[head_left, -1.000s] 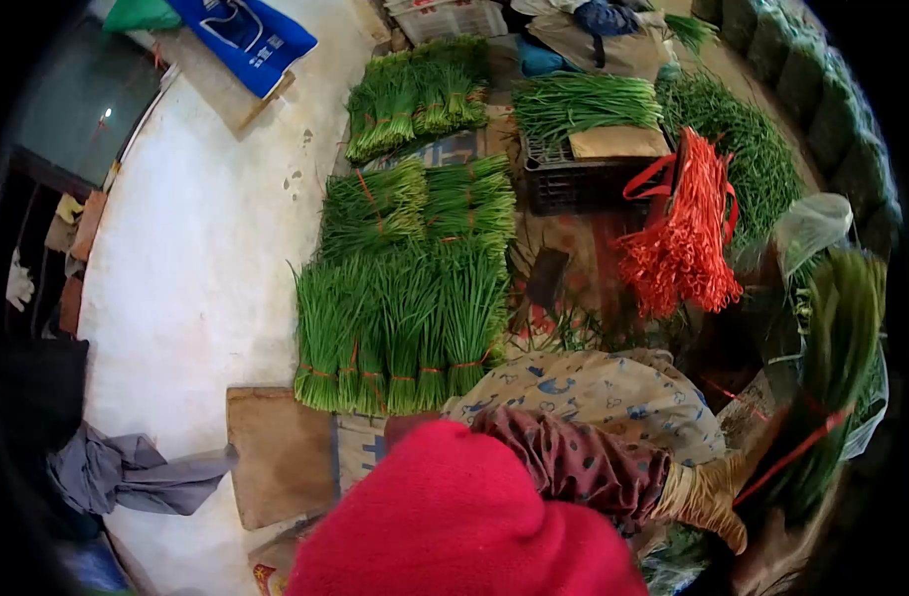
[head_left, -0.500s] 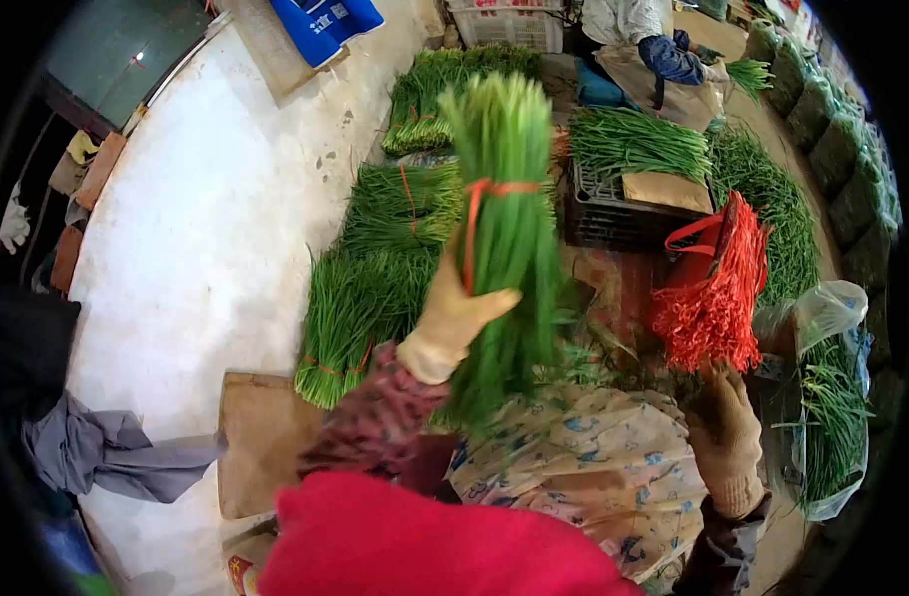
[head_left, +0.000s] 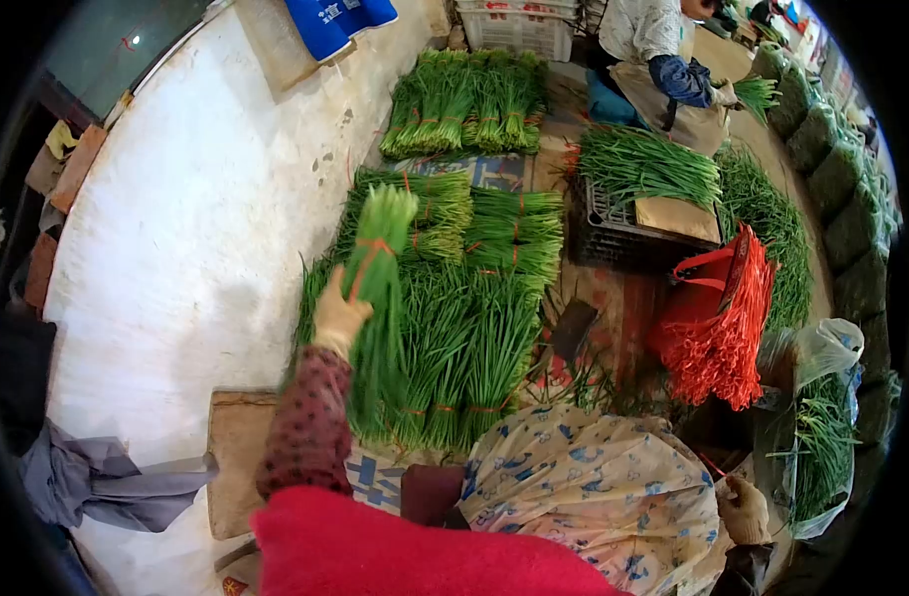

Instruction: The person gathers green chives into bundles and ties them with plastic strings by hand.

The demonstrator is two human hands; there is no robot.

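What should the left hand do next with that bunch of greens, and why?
Probably the left hand should lower the held bunch onto the laid-out bunches. It already has a red tie around it, it is held up over the left side of that pile, and bunches lying there have similar red ties.

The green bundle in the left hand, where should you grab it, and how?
I'd grip the green bundle just below its red band, coming from the white wall side, like the left hand. The band gathers the stalks there; the leafy end below looks looser.
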